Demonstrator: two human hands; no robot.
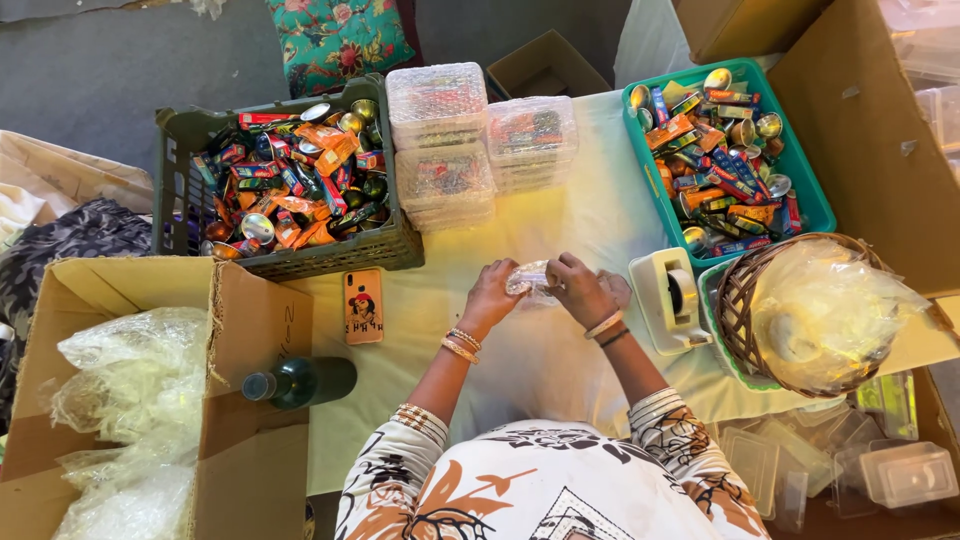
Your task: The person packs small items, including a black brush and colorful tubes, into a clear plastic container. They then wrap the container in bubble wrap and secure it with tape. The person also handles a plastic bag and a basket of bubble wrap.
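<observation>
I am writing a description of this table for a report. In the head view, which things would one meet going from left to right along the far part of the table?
Dark green crate of small packets and tins → taller stack of clear plastic boxes → shorter stack of clear boxes → teal basket of similar packets and tins.

- Garment: white cloth, brown-orange leaf shapes, black line pattern; sleeves end at elbows.
- Left hand [490,293]: gold bangles at wrist and forearm.
- Right hand [580,290]: pale bangle, dark band.
</observation>
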